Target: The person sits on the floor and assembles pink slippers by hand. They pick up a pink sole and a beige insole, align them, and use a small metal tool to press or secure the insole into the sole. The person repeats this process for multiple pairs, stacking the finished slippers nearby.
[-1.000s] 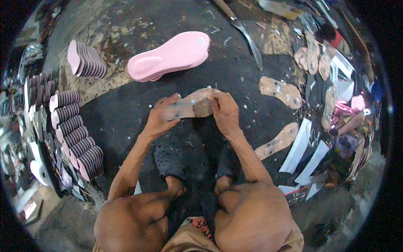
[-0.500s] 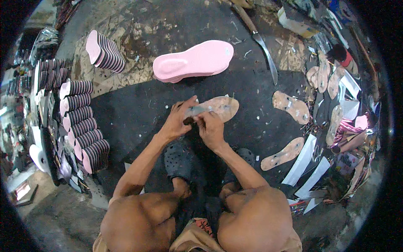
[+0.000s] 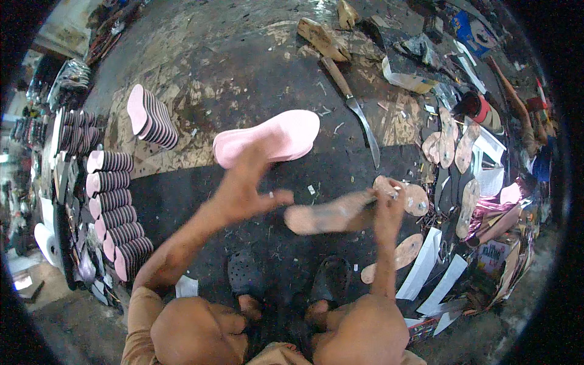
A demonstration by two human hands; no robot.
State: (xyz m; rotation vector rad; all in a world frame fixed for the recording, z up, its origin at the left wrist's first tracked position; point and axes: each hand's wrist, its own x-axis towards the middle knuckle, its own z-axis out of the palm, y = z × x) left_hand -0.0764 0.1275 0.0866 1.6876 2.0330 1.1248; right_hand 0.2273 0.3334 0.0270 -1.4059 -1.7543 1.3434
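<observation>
A pink foot-shaped sole stack [image 3: 292,128] lies on the dark mat in front of me. My left hand [image 3: 240,188] reaches over its near edge, thumb stretched out and fingers blurred; whether they touch the pink surface I cannot tell. On the right, my right hand [image 3: 388,204] is closed on the end of a brown insole template [image 3: 322,216], which is blurred and points left. Beneath that hand, another brown template [image 3: 417,199] lies on the mat and is partly covered. A further template [image 3: 409,250] rests nearer me, behind my right forearm.
Striped pink-and-black sole stacks [image 3: 112,207] line the left side, with another stack [image 3: 152,115] farther off. A wooden-handled knife [image 3: 364,131] lies beyond my right hand. White strips [image 3: 420,264] and several templates [image 3: 448,137] lie at the right, near wooden shoe lasts [image 3: 322,39] at the back.
My hands have moved apart: the left forward to the pink sole, the right rightward with the brown template, now out of the left hand. The view has tilted, showing more far floor.
</observation>
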